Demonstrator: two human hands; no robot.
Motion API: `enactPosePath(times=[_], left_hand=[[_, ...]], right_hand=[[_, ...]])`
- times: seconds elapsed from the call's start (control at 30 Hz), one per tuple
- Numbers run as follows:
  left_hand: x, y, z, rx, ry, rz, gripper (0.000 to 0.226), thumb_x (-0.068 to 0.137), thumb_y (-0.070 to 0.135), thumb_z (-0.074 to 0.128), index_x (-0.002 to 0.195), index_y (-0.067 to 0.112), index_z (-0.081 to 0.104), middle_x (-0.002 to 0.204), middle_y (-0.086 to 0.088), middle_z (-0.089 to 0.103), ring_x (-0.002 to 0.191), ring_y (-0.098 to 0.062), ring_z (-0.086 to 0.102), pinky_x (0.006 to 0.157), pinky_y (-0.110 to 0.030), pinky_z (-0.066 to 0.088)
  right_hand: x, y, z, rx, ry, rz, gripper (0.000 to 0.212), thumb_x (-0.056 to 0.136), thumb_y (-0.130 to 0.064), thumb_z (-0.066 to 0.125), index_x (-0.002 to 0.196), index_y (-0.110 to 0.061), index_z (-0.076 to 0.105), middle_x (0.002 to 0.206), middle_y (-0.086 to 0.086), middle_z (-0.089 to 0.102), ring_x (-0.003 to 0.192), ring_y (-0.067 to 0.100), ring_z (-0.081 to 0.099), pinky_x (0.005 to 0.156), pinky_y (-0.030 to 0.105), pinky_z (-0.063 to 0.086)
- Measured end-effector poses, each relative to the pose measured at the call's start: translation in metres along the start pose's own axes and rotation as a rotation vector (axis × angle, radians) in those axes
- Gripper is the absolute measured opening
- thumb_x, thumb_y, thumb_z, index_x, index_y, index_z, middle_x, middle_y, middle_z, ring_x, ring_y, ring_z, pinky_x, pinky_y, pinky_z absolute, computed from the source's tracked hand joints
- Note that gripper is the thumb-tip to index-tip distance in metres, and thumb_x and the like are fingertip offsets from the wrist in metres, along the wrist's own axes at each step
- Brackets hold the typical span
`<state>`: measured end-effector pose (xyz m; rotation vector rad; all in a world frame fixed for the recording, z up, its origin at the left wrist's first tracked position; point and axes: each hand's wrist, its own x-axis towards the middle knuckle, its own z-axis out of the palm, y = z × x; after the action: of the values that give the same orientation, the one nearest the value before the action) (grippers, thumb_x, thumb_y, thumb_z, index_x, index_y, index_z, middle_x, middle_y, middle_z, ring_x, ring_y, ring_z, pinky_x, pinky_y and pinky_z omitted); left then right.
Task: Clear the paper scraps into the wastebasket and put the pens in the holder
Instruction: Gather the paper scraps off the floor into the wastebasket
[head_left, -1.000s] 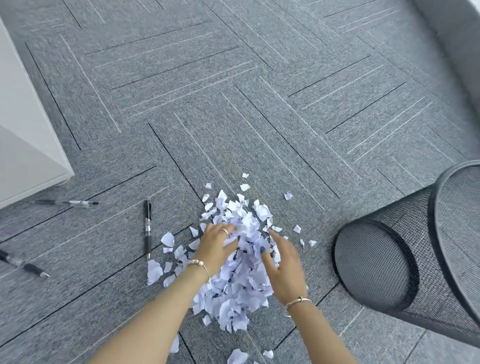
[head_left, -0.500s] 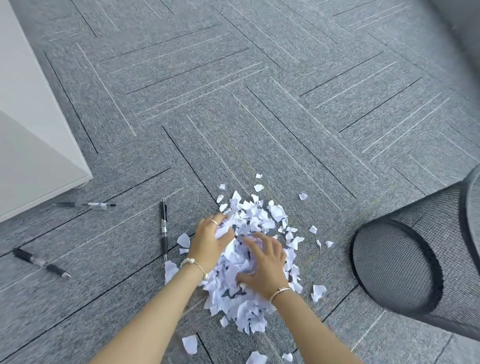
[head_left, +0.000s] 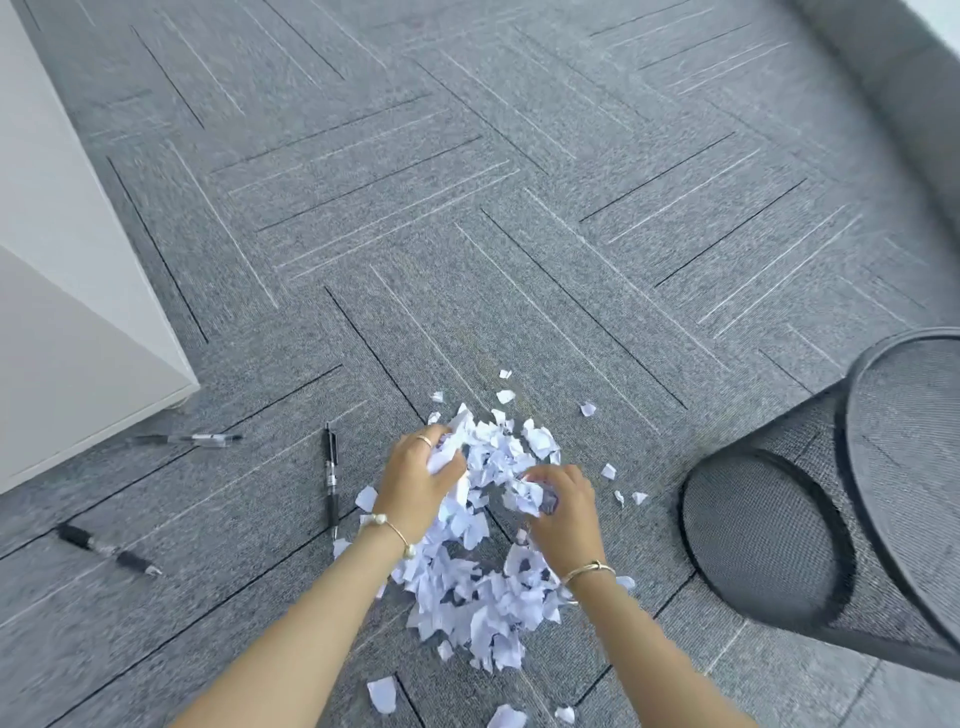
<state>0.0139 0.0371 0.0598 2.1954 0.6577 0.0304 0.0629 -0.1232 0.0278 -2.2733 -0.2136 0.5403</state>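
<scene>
A heap of white paper scraps lies on the grey carpet in front of me. My left hand is closed on a bunch of scraps at the heap's left side. My right hand is curled over scraps at its right side. The black mesh wastebasket lies on its side to the right, its bottom facing the heap. Three black pens lie to the left: one close to my left hand, one by the white cabinet, one farther left. No pen holder is in view.
A white cabinet stands at the left, its corner close to the pens. Loose scraps are scattered around the heap, some toward the wastebasket. A grey wall base curves along the top right.
Both hands have drawn the scraps together and closed on handfuls. My right hand moved from flat on the heap to curled at its right side. The head view shifted slightly.
</scene>
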Motion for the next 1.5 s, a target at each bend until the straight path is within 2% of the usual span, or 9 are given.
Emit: enactPosePath(times=[0.2, 0.5, 0.63, 0.73, 0.8, 0.97, 1.2, 1.33, 1.5], left_hand=[[0.009, 0.054, -0.029, 0.005, -0.001, 0.09, 0.039, 0.087, 0.028, 0.052, 0.122, 0.01, 0.046, 0.104, -0.003, 0.051, 0.06, -0.009, 0.044, 0.05, -0.016, 0.038], [0.0, 0.127, -0.061, 0.091, 0.011, 0.229, 0.042, 0.087, 0.04, 0.049, 0.124, 0.023, 0.045, 0.101, 0.0, 0.053, 0.042, -0.004, 0.032, 0.038, -0.016, 0.031], [-0.006, 0.167, -0.06, 0.051, -0.019, 0.288, 0.039, 0.088, 0.033, 0.05, 0.123, 0.018, 0.047, 0.081, 0.002, 0.046, 0.054, -0.003, 0.03, 0.045, -0.017, 0.034], [-0.008, 0.199, -0.053, 0.013, -0.048, 0.347, 0.04, 0.088, 0.03, 0.051, 0.125, 0.018, 0.046, 0.09, -0.003, 0.049, 0.062, -0.005, 0.041, 0.05, -0.018, 0.038], [-0.009, 0.22, -0.043, -0.037, -0.079, 0.397, 0.041, 0.087, 0.026, 0.053, 0.126, 0.019, 0.046, 0.096, -0.002, 0.049, 0.084, -0.015, 0.05, 0.067, -0.021, 0.041], [-0.017, 0.275, 0.001, -0.042, -0.167, 0.493, 0.031, 0.085, 0.025, 0.053, 0.114, 0.013, 0.052, 0.094, -0.003, 0.049, 0.086, -0.017, 0.046, 0.06, -0.023, 0.035], [-0.032, 0.325, 0.093, -0.089, -0.297, 0.547, 0.025, 0.083, 0.026, 0.054, 0.104, 0.012, 0.055, 0.085, -0.002, 0.052, 0.078, -0.019, 0.047, 0.058, -0.022, 0.032], [-0.034, 0.324, 0.132, -0.06, -0.373, 0.508, 0.028, 0.079, 0.033, 0.057, 0.103, 0.02, 0.059, 0.102, -0.003, 0.063, 0.094, -0.02, 0.055, 0.082, -0.032, 0.045], [-0.034, 0.312, 0.142, 0.022, -0.45, 0.51, 0.038, 0.076, 0.037, 0.062, 0.113, 0.031, 0.056, 0.133, 0.007, 0.048, 0.125, -0.013, 0.038, 0.106, -0.032, 0.03]], right_hand=[[-0.001, -0.051, -0.069, 0.055, 0.019, -0.029, 0.04, 0.074, 0.0, 0.065, 0.093, -0.031, 0.048, 0.097, -0.01, 0.047, 0.097, 0.008, 0.045, 0.089, 0.015, 0.036], [-0.025, -0.104, -0.149, 0.08, 0.069, -0.15, 0.037, 0.077, -0.006, 0.065, 0.084, -0.037, 0.046, 0.097, -0.007, 0.047, 0.084, 0.023, 0.057, 0.077, 0.035, 0.05], [-0.034, -0.11, -0.182, 0.076, 0.125, -0.195, 0.031, 0.077, -0.007, 0.065, 0.089, -0.03, 0.048, 0.097, -0.006, 0.048, 0.089, 0.013, 0.051, 0.076, 0.023, 0.039], [-0.039, -0.105, -0.213, 0.076, 0.175, -0.184, 0.035, 0.077, -0.011, 0.067, 0.083, -0.038, 0.045, 0.094, -0.007, 0.049, 0.079, 0.02, 0.056, 0.074, 0.032, 0.048], [-0.043, -0.095, -0.236, 0.081, 0.226, -0.16, 0.034, 0.076, -0.011, 0.066, 0.084, -0.037, 0.046, 0.093, -0.007, 0.05, 0.078, 0.021, 0.058, 0.073, 0.034, 0.05], [-0.053, -0.049, -0.292, 0.169, 0.353, -0.058, 0.023, 0.076, -0.017, 0.068, 0.09, -0.028, 0.053, 0.089, 0.001, 0.056, 0.049, 0.001, 0.05, 0.04, 0.011, 0.036], [-0.075, 0.028, -0.323, 0.295, 0.504, 0.102, 0.019, 0.075, -0.03, 0.069, 0.084, -0.035, 0.054, 0.094, 0.007, 0.059, 0.067, 0.015, 0.055, 0.049, 0.022, 0.044], [-0.071, 0.042, -0.327, 0.211, 0.56, 0.176, 0.035, 0.07, -0.022, 0.071, 0.102, -0.022, 0.055, 0.107, 0.003, 0.051, 0.092, 0.017, 0.05, 0.079, 0.032, 0.042], [-0.069, 0.054, -0.324, 0.132, 0.506, 0.224, 0.044, 0.064, -0.022, 0.072, 0.096, -0.038, 0.048, 0.114, -0.006, 0.051, 0.105, 0.014, 0.051, 0.095, 0.044, 0.04]])
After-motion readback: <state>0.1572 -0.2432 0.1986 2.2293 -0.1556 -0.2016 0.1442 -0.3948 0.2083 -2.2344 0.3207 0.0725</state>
